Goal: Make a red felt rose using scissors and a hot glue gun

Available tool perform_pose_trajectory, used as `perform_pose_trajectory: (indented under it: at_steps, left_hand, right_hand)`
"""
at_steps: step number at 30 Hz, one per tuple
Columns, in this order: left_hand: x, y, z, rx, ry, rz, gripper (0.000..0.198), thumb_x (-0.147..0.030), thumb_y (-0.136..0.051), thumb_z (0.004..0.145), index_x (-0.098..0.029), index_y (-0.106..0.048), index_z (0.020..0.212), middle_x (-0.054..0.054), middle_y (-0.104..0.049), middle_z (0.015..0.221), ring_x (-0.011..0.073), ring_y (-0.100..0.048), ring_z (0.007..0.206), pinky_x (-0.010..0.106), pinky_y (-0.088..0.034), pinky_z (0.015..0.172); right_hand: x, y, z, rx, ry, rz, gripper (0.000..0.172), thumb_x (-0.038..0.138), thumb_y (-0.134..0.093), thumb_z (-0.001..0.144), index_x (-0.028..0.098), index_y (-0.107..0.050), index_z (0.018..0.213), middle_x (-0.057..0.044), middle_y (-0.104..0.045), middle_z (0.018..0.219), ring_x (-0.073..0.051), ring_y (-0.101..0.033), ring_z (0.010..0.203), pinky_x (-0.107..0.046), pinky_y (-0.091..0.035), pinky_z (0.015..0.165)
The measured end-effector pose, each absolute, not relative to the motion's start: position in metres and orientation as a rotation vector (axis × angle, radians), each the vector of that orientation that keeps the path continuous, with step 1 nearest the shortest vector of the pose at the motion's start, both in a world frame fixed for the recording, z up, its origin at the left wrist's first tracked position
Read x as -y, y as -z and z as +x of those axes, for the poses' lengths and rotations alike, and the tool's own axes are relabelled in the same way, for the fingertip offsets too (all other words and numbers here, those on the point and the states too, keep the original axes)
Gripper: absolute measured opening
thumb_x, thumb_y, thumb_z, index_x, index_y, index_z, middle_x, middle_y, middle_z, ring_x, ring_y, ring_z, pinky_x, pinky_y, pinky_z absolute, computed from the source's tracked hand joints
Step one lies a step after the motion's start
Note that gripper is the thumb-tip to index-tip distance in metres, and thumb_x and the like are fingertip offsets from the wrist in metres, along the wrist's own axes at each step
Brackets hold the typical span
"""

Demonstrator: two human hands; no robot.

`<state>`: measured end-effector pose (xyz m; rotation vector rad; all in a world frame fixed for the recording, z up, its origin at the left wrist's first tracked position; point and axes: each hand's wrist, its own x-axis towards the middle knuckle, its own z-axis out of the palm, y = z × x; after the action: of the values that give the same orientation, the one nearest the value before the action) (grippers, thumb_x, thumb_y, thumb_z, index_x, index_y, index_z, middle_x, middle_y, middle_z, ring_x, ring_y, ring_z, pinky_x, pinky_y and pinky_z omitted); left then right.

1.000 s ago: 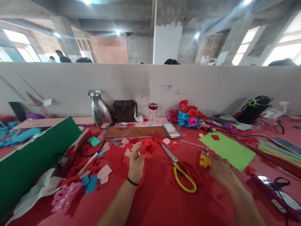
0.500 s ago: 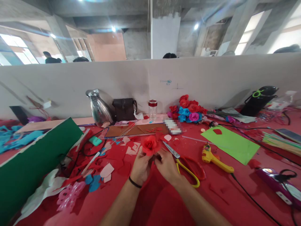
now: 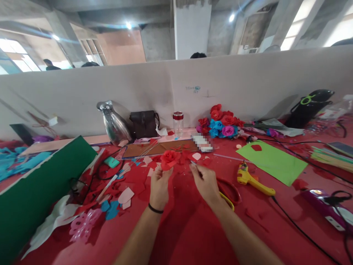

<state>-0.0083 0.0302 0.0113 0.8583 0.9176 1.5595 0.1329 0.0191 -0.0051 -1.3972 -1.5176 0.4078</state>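
Note:
My left hand (image 3: 160, 189) is closed at the base of a red paper flower (image 3: 169, 159), holding it bloom up above the table. To its right, apart from the flower, my right hand (image 3: 206, 186) has its fingers curled together. Whatever those fingers hold, if anything, is hidden. Scissors with red and yellow handles (image 3: 236, 194) lie beneath and beside my right hand, which covers most of the blades. Red and pale pink paper petals (image 3: 196, 156) are scattered just beyond both hands.
A yellow glue gun (image 3: 255, 184) with a black cord lies to the right, near a green sheet (image 3: 271, 162). Finished paper flowers (image 3: 222, 121), a glass jar (image 3: 178, 125), a brown bag (image 3: 143, 124) and a steel jug (image 3: 113, 123) stand along the partition. A green board (image 3: 46, 176) leans left.
My hands have moved apart. The flower has shifted left and up in my left hand, while my right hand has let go of it and moved right, over the scissors.

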Motion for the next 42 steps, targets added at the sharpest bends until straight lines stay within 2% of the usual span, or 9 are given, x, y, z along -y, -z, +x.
perform_pose_trajectory:
  at_steps: [2,4,10,16,20,25,33,38,42]
  left_hand:
    - [-0.029,-0.007,-0.002,-0.901,-1.497,0.824,0.02,-0.028,-0.078,0.055,-0.018,-0.067,0.068,0.001,-0.07,0.07,0.0137,-0.063,0.069,0.025,-0.047,0.071]
    - [-0.028,-0.003,0.003,-0.887,-1.461,0.77,0.022,-0.028,-0.08,0.051,-0.018,-0.067,0.066,0.001,-0.069,0.068,0.0144,-0.063,0.068,0.025,-0.048,0.069]
    - [-0.026,-0.004,0.007,-0.875,-1.393,0.637,0.018,-0.021,-0.08,0.048,-0.017,-0.066,0.059,-0.002,-0.066,0.062,0.0094,-0.058,0.062,0.021,-0.045,0.065]
    - [-0.024,-0.012,-0.002,-0.931,-1.405,0.897,0.012,-0.025,-0.074,0.058,-0.019,-0.07,0.068,0.001,-0.069,0.068,0.0143,-0.06,0.068,0.026,-0.046,0.071]
    - [-0.025,-0.009,-0.01,-1.085,-1.45,1.117,0.013,-0.027,-0.072,0.061,-0.016,-0.068,0.065,0.002,-0.066,0.066,0.0148,-0.058,0.066,0.025,-0.044,0.066]
    - [-0.026,-0.009,-0.015,-1.197,-1.48,1.279,0.011,-0.027,-0.069,0.065,-0.016,-0.068,0.067,0.001,-0.065,0.065,0.0147,-0.056,0.066,0.024,-0.043,0.064]
    - [-0.025,-0.011,-0.013,-1.076,-1.441,1.293,0.016,-0.027,-0.069,0.066,-0.018,-0.071,0.079,0.003,-0.069,0.078,0.0188,-0.06,0.079,0.028,-0.046,0.076]
    - [-0.026,-0.007,-0.015,-1.106,-1.468,1.255,0.013,-0.027,-0.071,0.065,-0.017,-0.07,0.073,0.002,-0.067,0.071,0.0174,-0.06,0.074,0.026,-0.046,0.073]
    - [-0.027,-0.009,-0.014,-1.092,-1.461,1.237,0.014,-0.024,-0.074,0.059,-0.017,-0.07,0.071,0.003,-0.069,0.074,0.0186,-0.061,0.076,0.028,-0.047,0.075]
  right_hand:
    - [-0.016,0.005,0.123,1.539,-0.518,-1.274,0.019,0.025,-0.054,0.081,0.02,-0.068,0.093,-0.007,-0.072,0.088,-0.018,-0.064,0.072,-0.027,-0.049,0.065]
    - [-0.014,0.008,0.114,1.52,-0.651,-1.181,0.025,0.021,-0.057,0.078,0.02,-0.065,0.102,-0.007,-0.071,0.099,-0.018,-0.066,0.08,-0.029,-0.051,0.071]
    - [-0.014,0.013,0.111,1.458,-0.77,-1.148,0.015,0.023,-0.054,0.081,0.02,-0.068,0.084,-0.004,-0.073,0.079,-0.018,-0.067,0.073,-0.029,-0.052,0.068]
    - [-0.013,0.012,0.112,1.431,-0.747,-1.151,0.018,0.022,-0.052,0.081,0.02,-0.069,0.086,-0.003,-0.071,0.075,-0.017,-0.064,0.065,-0.028,-0.051,0.064]
    - [-0.013,0.011,0.112,1.443,-0.755,-1.143,0.017,0.021,-0.051,0.08,0.02,-0.068,0.084,-0.001,-0.068,0.068,-0.015,-0.06,0.057,-0.026,-0.048,0.058]
    - [-0.012,0.01,0.111,1.451,-0.728,-1.156,0.016,0.022,-0.053,0.08,0.018,-0.068,0.083,-0.002,-0.067,0.069,-0.015,-0.059,0.059,-0.026,-0.047,0.06]
    - [-0.01,0.011,0.108,1.456,-0.69,-1.178,0.016,0.022,-0.052,0.081,0.02,-0.068,0.082,-0.002,-0.069,0.069,-0.016,-0.06,0.058,-0.026,-0.048,0.06]
    - [-0.009,0.011,0.107,1.468,-0.664,-1.163,0.017,0.022,-0.051,0.081,0.021,-0.067,0.081,-0.002,-0.068,0.068,-0.016,-0.06,0.057,-0.026,-0.048,0.059]
    - [-0.01,0.012,0.108,1.475,-0.633,-1.164,0.018,0.02,-0.05,0.081,0.021,-0.067,0.081,-0.002,-0.068,0.069,-0.016,-0.059,0.057,-0.027,-0.048,0.058]
